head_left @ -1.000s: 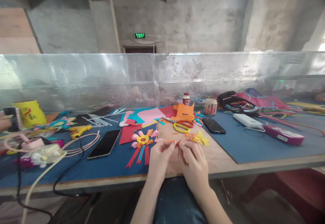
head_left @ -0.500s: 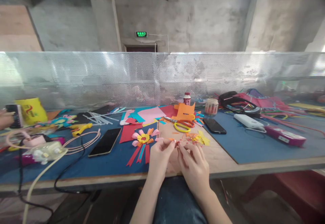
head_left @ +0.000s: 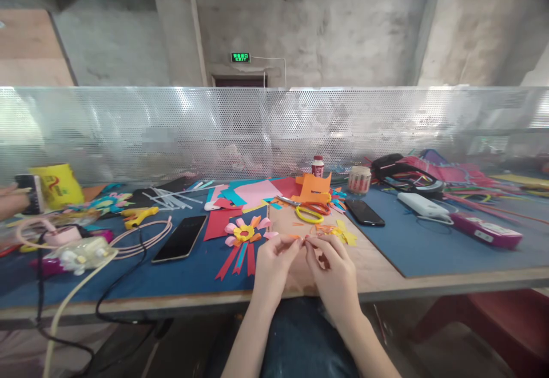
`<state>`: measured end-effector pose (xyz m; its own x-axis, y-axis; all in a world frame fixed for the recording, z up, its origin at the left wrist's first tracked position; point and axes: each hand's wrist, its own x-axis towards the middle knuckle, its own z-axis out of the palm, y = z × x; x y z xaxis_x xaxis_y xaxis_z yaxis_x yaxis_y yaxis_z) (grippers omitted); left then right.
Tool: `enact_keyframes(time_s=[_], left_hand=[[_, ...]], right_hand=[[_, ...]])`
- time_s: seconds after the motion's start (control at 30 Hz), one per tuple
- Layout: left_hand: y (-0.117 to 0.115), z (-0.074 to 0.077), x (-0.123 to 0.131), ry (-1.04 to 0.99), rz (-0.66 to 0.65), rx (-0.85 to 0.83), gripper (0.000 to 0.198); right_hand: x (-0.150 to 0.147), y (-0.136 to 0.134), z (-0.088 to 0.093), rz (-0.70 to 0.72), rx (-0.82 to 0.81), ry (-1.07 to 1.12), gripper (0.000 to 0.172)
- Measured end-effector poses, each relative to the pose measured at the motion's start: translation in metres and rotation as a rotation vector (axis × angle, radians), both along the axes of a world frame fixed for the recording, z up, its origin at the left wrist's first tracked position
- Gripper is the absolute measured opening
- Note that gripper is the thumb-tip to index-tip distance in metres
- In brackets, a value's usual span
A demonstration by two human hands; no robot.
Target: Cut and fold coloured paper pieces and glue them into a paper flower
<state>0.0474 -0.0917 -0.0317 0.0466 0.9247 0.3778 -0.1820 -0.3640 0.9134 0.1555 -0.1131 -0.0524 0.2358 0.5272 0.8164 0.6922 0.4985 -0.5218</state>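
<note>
My left hand and my right hand meet over a brown board near the table's front edge. Both are closed, thumbs and fingertips pinching a tiny orange-red piece, seemingly paper, mostly hidden by the fingers. Left of my left hand lies a paper flower with a yellow middle and pink and orange petals, red and blue ribbon strips below it. Just beyond my right hand are yellow paper pieces and small orange scraps. Scissors with yellow and orange handles rest farther back.
Coloured paper sheets, a small red-capped bottle and a jar stand behind. Phones lie left and right. Cables and a power strip fill the left side. Another person's hand shows far left.
My fingertips have drawn closer together around the tiny piece, and the right fingers have curled in more. The whole view has shifted slightly.
</note>
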Motion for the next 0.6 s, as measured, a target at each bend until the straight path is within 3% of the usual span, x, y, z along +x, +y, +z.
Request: enact_keyframes(time_s=[0.3, 0.43, 0.6], left_hand=[[-0.001, 0.001, 0.000, -0.012, -0.070, -0.021, 0.013], [-0.001, 0.003, 0.000, 0.015, -0.069, -0.063, 0.015], [0.001, -0.001, 0.000, 0.026, -0.072, -0.065, 0.014]], right_hand=[[0.019, -0.004, 0.024, 0.364, -0.357, 0.217, 0.019], [0.026, -0.002, 0.025, 0.404, -0.364, 0.211, 0.020], [0.026, 0.003, 0.022, 0.546, -0.454, 0.389, 0.022]])
